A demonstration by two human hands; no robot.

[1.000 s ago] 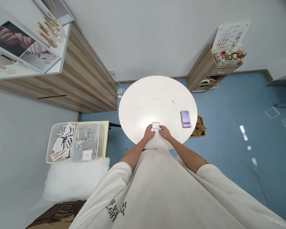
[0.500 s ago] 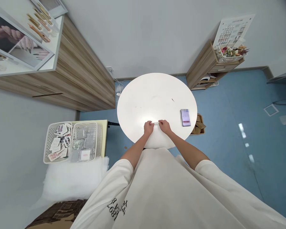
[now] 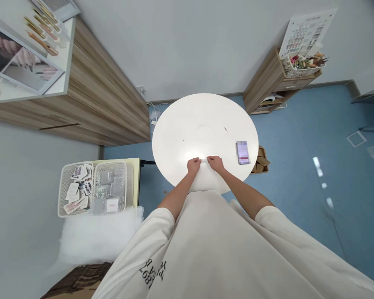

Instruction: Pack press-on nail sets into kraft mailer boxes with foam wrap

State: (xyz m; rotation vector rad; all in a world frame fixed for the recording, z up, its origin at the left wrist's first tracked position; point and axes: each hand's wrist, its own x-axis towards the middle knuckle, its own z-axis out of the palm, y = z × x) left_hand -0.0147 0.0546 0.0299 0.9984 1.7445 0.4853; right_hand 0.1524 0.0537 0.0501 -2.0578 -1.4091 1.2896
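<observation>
at white table [image 3: 202, 120], l hand [image 3: 193, 165] + r hand [image 3: 216, 163] pinch small case [image 3: 204, 160] w/ fingers [image 3: 210, 158]; sleeve [image 3: 152, 232] txt "1897".

The white shirt [image 3: 230, 249], nearer the body and left of the left hand [image 3: 193, 165], reads "1897" and, broken by a fold, "EA B". Lettering on the poster [image 3: 307, 32], beyond and right of the right hand [image 3: 216, 163], is too small; the purple item [image 3: 243, 152] on the tabletop [image 3: 205, 120], right of that hand, is pixelated.

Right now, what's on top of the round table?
On the round table: a purple item at the right and small dark marks. The left hand and right hand hold a small pale item at its near side. Anything under these is covered.
</observation>
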